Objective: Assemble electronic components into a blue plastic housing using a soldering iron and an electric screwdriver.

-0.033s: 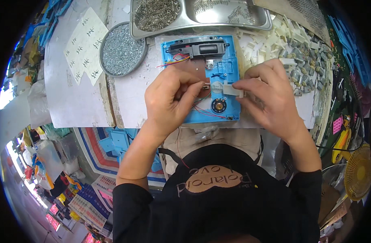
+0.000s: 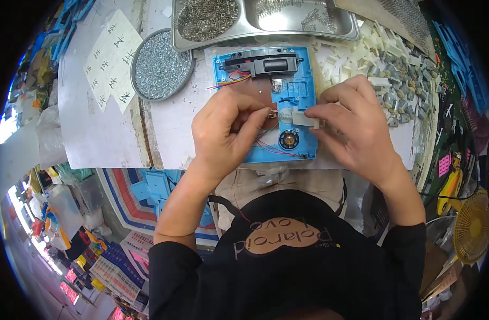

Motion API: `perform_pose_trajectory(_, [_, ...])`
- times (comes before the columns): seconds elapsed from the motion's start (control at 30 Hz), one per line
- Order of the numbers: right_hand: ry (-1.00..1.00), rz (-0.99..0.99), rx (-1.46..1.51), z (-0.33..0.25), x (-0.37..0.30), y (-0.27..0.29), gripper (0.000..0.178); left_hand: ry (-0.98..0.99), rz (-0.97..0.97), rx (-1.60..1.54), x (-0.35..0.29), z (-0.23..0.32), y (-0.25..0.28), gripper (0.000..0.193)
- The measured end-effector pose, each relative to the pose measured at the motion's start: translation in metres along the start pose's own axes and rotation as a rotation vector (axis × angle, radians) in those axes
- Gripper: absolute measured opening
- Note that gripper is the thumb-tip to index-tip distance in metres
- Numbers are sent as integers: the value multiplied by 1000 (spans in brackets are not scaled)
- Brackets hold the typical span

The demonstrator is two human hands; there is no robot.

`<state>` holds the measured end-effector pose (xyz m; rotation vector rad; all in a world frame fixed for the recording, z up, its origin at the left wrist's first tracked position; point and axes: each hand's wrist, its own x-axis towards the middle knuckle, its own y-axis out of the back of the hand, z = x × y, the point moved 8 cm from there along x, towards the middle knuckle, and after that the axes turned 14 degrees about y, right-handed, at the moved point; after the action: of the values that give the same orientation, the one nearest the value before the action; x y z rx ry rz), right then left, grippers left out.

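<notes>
Our left hand (image 2: 225, 133) pinches a small metal piece and our right hand (image 2: 354, 125) clamps a white clip (image 2: 303, 118) over the blue panel (image 2: 295, 90) near us — wired, speaker seated, clip unseated.

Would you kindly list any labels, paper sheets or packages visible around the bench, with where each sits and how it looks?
Paper sheet: upper left on the bench, beside the round tray of screws; pale cream, tilted, with rows of small dark handwritten marks.
Printed packages: lower left, below the bench; flat, stacked, multicoloured.
Pink tags: right edge; small bright rectangles.
No screens are visible.
</notes>
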<state>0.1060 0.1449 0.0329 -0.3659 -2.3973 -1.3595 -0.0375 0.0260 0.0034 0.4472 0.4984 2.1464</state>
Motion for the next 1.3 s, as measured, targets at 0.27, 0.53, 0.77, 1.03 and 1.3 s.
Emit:
perform_pose_trajectory(0.27, [-9,70,210,24,-10,-20,30,29,28,-132,-3,-11,-2,15])
perform_pose_trajectory(0.53, [-1,-135,-70,5,7,-29,29,-35,27,-39,-1,-4,-1,14])
perform_pose_trajectory(0.77, [-125,44,-85,50,-25,34,29,-9,-8,-34,-4,-4,-1,19])
perform_pose_trajectory(1.03, [-340,-28,-460,113,-73,98,29,-104,-56,-63,14,33,15,18])
perform_pose_trajectory(1.3, [-475,363,640,34,-51,57,37,79,-413,-45,58,56,-20,20])
